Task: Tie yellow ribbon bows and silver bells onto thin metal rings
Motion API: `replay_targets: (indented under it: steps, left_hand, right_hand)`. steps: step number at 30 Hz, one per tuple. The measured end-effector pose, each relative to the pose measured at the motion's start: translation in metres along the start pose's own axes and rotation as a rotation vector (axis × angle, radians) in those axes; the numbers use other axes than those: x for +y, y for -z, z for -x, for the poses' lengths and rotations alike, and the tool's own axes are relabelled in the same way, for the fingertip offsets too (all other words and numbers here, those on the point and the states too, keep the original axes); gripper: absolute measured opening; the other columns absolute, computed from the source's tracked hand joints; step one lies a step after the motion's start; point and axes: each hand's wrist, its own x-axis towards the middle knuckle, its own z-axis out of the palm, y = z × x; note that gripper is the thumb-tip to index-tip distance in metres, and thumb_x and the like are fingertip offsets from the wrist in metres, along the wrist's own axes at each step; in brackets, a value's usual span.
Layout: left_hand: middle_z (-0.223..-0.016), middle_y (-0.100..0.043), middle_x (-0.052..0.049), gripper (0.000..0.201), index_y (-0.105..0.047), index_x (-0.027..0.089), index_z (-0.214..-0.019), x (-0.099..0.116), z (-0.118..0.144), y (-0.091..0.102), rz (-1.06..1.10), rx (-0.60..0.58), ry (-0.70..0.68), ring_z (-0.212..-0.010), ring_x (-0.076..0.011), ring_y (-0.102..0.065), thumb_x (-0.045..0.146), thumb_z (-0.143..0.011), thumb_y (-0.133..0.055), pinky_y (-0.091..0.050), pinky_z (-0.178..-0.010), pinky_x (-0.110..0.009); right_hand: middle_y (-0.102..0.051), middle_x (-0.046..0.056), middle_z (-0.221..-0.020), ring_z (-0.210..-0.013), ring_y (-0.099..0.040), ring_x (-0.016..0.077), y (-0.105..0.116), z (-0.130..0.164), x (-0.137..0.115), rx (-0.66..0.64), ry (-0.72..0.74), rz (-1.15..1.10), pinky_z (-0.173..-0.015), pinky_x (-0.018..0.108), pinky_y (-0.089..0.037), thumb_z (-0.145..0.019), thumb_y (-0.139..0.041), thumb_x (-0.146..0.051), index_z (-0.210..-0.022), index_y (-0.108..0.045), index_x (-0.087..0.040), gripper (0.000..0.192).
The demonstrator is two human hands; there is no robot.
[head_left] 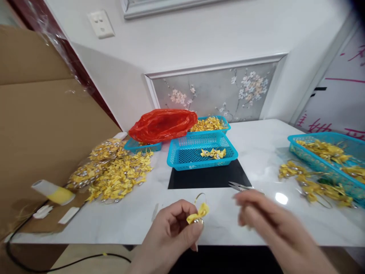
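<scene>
Mid basket (202, 166) — hand rm R, over tabletop (259, 152).
Obst.: bow pile (119, 177) L, red bag (162, 123) rear-L, metal tool (238, 187) front-R.

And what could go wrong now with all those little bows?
The yellow bow might slip, since the left hand only pinches it by a small part. The pointed metal tool is close to the right hand, so a finger could get poked. And the loose pile of bows could scatter if something bumps it.
</scene>
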Motion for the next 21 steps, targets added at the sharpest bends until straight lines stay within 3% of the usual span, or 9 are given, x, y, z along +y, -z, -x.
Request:
replay_targets:
  steps: [3, 5, 9, 15, 18, 21]
  left_hand:
    - [-0.063, -0.053, 0.005, 0.027, -0.061, 0.018, -0.074, -0.002, -0.003, -0.005, -0.049, -0.087, 0.017, -0.055, -0.0098, -0.045, 0.040, -0.074, -0.077, -0.038, -0.053, -0.021]
    - [-0.066, -0.055, 0.004, 0.025, -0.062, 0.019, -0.075, -0.002, -0.005, -0.005, -0.089, -0.115, 0.008, -0.059, -0.0104, -0.045, 0.038, -0.074, -0.078, -0.037, -0.054, -0.021]
    - [-0.075, -0.061, 0.002, 0.024, -0.069, 0.021, -0.087, 0.002, -0.006, -0.002, -0.070, -0.125, 0.023, -0.065, -0.0127, -0.051, 0.039, -0.073, -0.078, -0.041, -0.058, -0.021]
    - [-0.071, -0.060, 0.002, 0.020, -0.070, 0.020, -0.075, 0.001, -0.012, -0.008, -0.128, -0.024, 0.001, -0.060, -0.0111, -0.053, 0.036, -0.087, -0.065, -0.046, -0.058, -0.020]
    - [-0.074, -0.059, 0.002, 0.024, -0.067, 0.020, -0.071, 0.000, -0.014, -0.010, -0.191, 0.005, -0.045, -0.062, -0.0118, -0.051, 0.035, -0.088, -0.062, -0.046, -0.056, -0.019]
    - [-0.072, -0.056, 0.003, 0.024, -0.063, 0.020, -0.071, 0.002, -0.013, -0.012, -0.257, 0.066, -0.065, -0.062, -0.0115, -0.049, 0.035, -0.089, -0.060, -0.044, -0.055, -0.018]
  right_hand:
    - [-0.059, 0.001, -0.082, -0.066, -0.055, 0.0115, -0.032, -0.014, -0.008, -0.281, -0.180, -0.373, -0.057, 0.020, -0.049, -0.097, -0.050, -0.037, -0.101, -0.058, -0.023, 0.017]
    - [-0.050, -0.003, -0.073, -0.061, -0.046, 0.0097, -0.044, -0.017, -0.012, -0.302, -0.295, -0.497, -0.054, 0.019, -0.041, -0.096, -0.052, -0.041, -0.086, -0.055, -0.020, 0.023]
    - [-0.043, -0.005, -0.064, -0.059, -0.037, 0.0088, -0.051, -0.016, -0.015, -0.233, -0.474, -0.551, -0.054, 0.021, -0.032, -0.092, -0.056, -0.049, -0.075, -0.052, -0.017, 0.037]
    - [-0.049, -0.004, -0.063, -0.056, -0.042, 0.0081, -0.058, -0.014, -0.015, -0.117, -0.593, -0.689, -0.055, 0.021, -0.037, -0.086, -0.062, -0.055, -0.079, -0.056, -0.016, 0.040]
    - [-0.054, -0.005, -0.070, -0.060, -0.046, 0.0075, -0.061, -0.013, -0.018, -0.098, -0.646, -0.822, -0.056, 0.019, -0.040, -0.075, -0.078, -0.039, -0.088, -0.057, -0.019, 0.032]
    - [-0.056, -0.006, -0.079, -0.068, -0.052, 0.0084, -0.063, -0.010, -0.021, -0.047, -0.609, -0.776, -0.063, 0.018, -0.046, -0.067, -0.080, -0.021, -0.091, -0.058, -0.021, 0.032]
